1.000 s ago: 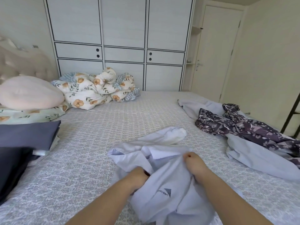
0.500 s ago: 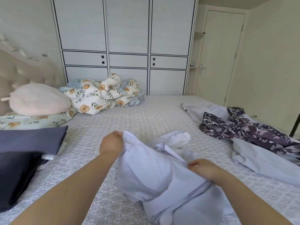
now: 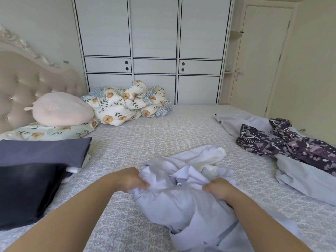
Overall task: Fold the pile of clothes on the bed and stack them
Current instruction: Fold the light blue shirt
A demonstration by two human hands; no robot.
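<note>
Both hands, left hand (image 3: 133, 180) and right hand (image 3: 219, 189), clutch a crumpled pale blue garment (image 3: 183, 195) on the bed (image 3: 154, 139); its folding looks barely begun. Folded dark items (image 3: 41, 153) sit stacked left; an unfolded heap (image 3: 283, 144) waits right.

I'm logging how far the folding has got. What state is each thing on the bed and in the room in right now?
Pale blue shirt: crumpled, gripped by both hands.
Left hand: grips the shirt.
Right hand: grips the shirt.
Patterned purple garment: unfolded, on pale clothes.
Pale clothes: unfolded heap.
Dark folded stack: folded, stacked.
Floral quilt: bunched up.
Wardrobe: doors closed.
Door: closed.
</note>
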